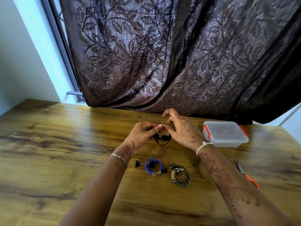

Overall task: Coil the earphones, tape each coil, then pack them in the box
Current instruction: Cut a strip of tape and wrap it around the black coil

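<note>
A coil of black earphones [162,139] hangs between both hands above the table. My left hand [143,132] pinches its top with thumb and fingers. My right hand [180,128] pinches the same spot from the right, where a strip of brownish tape [163,131] shows; two fingers stick up. A blue coiled earphone [153,166], taped, lies on the table nearer to me. Beside it on the right lies a grey coiled earphone [183,176], also taped. The clear plastic box [225,133] with red clips stands shut at the right.
A roll of brown tape [204,173] lies partly hidden under my right forearm. Orange-handled scissors [246,174] lie at the right of that arm. A dark patterned curtain [179,54] hangs over the wooden table's [65,144] far edge.
</note>
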